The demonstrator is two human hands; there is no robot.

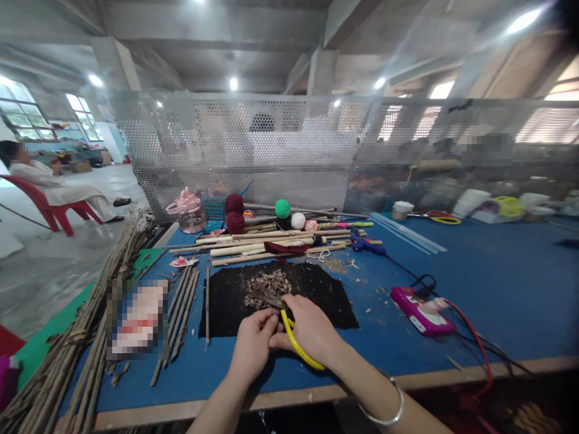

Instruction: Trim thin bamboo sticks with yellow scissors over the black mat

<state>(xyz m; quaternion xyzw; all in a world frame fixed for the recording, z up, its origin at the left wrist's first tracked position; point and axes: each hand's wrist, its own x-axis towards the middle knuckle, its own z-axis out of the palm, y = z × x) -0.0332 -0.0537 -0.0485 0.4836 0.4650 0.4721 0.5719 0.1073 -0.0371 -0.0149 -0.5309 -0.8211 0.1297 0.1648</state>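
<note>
My right hand [312, 328] is closed round the yellow handles of a pair of scissors [298, 346]. Their dark blades point forward and left, over a heap of small brown cut bits [266, 286] on a black cloth [325, 301]. Close beside the blades, my left hand [253, 343] pinches with thumb and fingers; what is between them is too small or hidden to make out. A thin twig [207, 307] lies along the cloth's left side. Several cut sticks [183, 307] lie left of it.
Long bundled twigs [76, 337] cover the left edge. Behind the cloth are wooden rods [262, 246], yarn balls [235, 223] and a blue glue gun [362, 242]. A magenta power strip [423, 310] with cords sits at right. A perforated metal screen [244, 150] stands behind; a seated person [54, 181] is far left.
</note>
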